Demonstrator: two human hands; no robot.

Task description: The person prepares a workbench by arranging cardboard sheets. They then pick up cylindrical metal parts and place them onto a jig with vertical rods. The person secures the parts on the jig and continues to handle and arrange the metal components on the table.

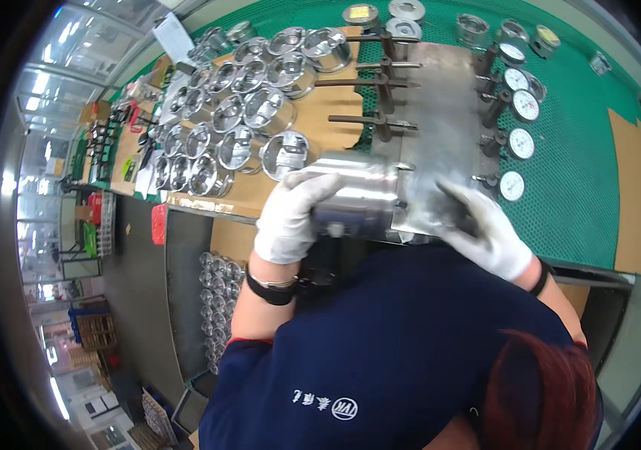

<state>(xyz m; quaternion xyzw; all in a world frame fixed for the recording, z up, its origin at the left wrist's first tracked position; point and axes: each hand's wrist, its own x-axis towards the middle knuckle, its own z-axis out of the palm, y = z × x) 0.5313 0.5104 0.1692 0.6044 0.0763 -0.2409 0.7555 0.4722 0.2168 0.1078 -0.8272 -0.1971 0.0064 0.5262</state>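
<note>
My left hand [294,214], in a white glove, is closed on a large shiny metal piston [358,191] lying on its side at the near edge of the bench. The piston's right end meets a flat steel plate [440,97]. My right hand [489,236], also gloved, reaches over the plate's near end with thumb and fingers apart. A dark patch shows between those fingers, and I see nothing held there. Along the plate's right side stands a row of white dial gauges [521,142]. Dark posts with rods [358,118] line its left side.
Several metal pistons [266,109] stand in rows on cardboard [335,105] to the left. More pistons [473,30] sit at the back of the green mat [576,150]. A cardboard sheet [636,195] lies at the right edge. Below the bench, lower left, are more metal parts [219,296].
</note>
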